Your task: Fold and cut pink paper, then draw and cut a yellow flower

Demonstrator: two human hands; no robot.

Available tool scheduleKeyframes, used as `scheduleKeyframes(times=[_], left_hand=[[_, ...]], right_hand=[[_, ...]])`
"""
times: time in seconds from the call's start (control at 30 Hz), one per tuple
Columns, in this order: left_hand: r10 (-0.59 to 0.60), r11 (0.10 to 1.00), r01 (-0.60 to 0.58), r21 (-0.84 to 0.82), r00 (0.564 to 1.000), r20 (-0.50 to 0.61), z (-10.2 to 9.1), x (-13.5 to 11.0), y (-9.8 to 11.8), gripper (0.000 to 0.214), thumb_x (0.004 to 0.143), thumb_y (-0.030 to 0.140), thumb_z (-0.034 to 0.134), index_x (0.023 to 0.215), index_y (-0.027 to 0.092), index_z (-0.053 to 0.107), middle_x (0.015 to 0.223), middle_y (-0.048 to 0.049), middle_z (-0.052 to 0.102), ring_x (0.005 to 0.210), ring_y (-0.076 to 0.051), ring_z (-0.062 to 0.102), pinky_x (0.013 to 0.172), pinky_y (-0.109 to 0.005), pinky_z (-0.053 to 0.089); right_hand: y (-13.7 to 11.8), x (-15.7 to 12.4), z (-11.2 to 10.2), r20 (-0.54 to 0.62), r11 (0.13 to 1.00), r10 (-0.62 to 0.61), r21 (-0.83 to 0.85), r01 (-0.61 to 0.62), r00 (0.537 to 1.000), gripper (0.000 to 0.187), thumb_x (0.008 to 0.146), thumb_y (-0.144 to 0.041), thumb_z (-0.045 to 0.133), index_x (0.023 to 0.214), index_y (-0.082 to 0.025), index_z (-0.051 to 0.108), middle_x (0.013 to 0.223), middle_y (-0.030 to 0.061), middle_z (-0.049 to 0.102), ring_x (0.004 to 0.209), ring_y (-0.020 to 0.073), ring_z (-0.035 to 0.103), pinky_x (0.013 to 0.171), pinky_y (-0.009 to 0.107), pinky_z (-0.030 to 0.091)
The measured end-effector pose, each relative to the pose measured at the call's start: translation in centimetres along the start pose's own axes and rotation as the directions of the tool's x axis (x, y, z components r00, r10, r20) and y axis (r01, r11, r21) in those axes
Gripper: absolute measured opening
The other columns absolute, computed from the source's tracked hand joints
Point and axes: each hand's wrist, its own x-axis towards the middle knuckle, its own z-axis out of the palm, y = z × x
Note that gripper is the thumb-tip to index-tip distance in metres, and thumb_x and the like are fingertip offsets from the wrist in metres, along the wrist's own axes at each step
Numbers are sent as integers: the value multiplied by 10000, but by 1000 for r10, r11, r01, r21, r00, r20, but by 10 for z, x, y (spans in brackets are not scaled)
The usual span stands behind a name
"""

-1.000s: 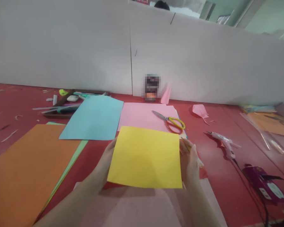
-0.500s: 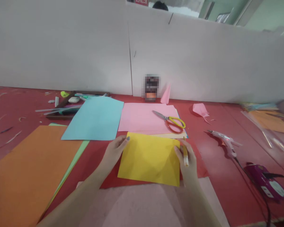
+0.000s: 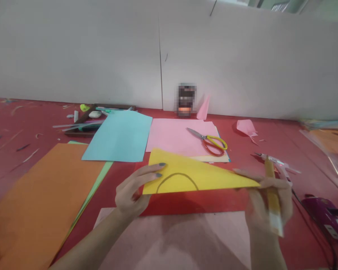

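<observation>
A sheet of yellow paper point(image 3: 186, 168) is held up between my two hands, tilted so that it tapers to the right. A dark arch-shaped line is drawn along its lower edge. My left hand point(image 3: 135, 189) pinches the left end, two fingers on top and the thumb hidden behind. At the right corner, my right hand point(image 3: 270, 202) grips the paper between thumb and fingers. It also keeps a yellow-brown marker point(image 3: 272, 191) with a white end tucked between the fingers. Below the yellow paper lies a red sheet point(image 3: 191, 204).
Scissors point(image 3: 204, 138) rest on pink paper point(image 3: 171, 135), beside a blue sheet point(image 3: 121, 138). Orange paper point(image 3: 39, 187) covers the left. A glue gun point(image 3: 278, 165) with its cord and a purple device point(image 3: 321, 213) lie right. Behind are a tool tray point(image 3: 73, 133) and a pink paper cone point(image 3: 203, 108).
The yellow paper has been turned and tilted, and the drawn arch now shows. My right hand has moved right and nearer with the marker. My left fingers now lie over the paper's left end.
</observation>
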Motion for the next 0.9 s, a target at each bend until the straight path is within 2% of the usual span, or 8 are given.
scheduleKeyframes(times=[0.1,0.2,0.33,0.4,0.43,0.53,0.7,0.9], left_hand=[[-49,990,66,-128,991,127,0,-1,-5,329,830,51,365,1021,239,557,1094,-46,634,1004,-195,599,838,-379,498],[-188,965,224,-136,952,241,5,-3,-13,321,872,87,299,1006,210,563,1094,-66,638,1042,-193,581,874,-370,481],[-387,917,387,94,807,446,17,-6,-19,302,853,114,347,984,240,590,1019,-4,670,967,-155,616,832,-293,502],[-440,898,374,232,733,519,22,-6,-19,307,823,93,366,915,256,609,951,31,681,878,-139,638,742,-260,521],[-446,895,348,279,723,527,23,-6,-18,309,812,82,367,885,255,612,928,38,680,844,-134,641,712,-255,522],[-423,896,260,361,748,512,26,-6,-17,301,810,73,369,871,246,608,937,30,664,853,-138,623,708,-267,513],[-312,925,113,362,768,559,28,-5,-17,191,866,200,427,938,254,595,1136,-1,582,1048,-171,535,890,-345,454],[-200,950,-14,312,740,642,31,-8,-17,204,869,279,451,1036,262,567,1349,-20,420,1267,-216,342,1062,-466,265]], right_hand=[[2,6,-5,20,990,-19,139,16,1000,104,689,-168,531,727,-214,446,692,12,627,659,240,655,631,408,464],[18,4,-11,97,978,113,164,-128,989,89,719,-154,487,761,-217,439,674,5,659,718,240,665,649,391,460],[54,-7,-20,204,981,148,-153,-118,968,104,767,-240,530,768,-218,429,786,52,700,826,227,653,693,350,454],[70,-12,-23,271,953,142,-298,-57,952,137,755,-270,547,766,-223,420,764,48,705,731,207,662,633,309,459],[77,-13,-24,301,929,167,-368,-47,939,134,753,-272,549,779,-225,426,774,48,708,693,195,661,612,292,460],[85,-16,-25,330,899,182,-438,-21,926,119,764,-284,524,788,-232,419,790,46,711,660,173,655,564,253,459],[81,-19,-21,268,865,201,-500,-43,942,119,766,-316,520,772,-230,439,802,46,712,654,164,646,542,234,455],[87,-21,-20,307,929,228,-352,-112,924,165,754,-344,556,758,-221,447,851,88,708,802,221,658,633,304,484]])
